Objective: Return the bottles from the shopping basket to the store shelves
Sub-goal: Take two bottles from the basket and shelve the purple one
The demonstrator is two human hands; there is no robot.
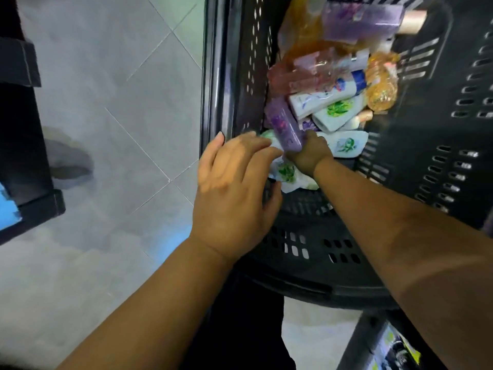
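Fingers (310, 136) of the right hand (309, 156) clasp a purple bottle (284, 128) to lift it out; the left hand (229, 193) hovers spread, empty.

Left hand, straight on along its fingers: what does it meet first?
The left hand likely meets the white bottle just ahead of it first, then the purple bottle that the right hand grips; depth is unclear.

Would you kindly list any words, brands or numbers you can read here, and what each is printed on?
No text is legible.
White plastic bottle with a green leaf picture: lettering blurred.
Purple translucent bottle: label blurred.
Black perforated plastic basket: no marking seen.
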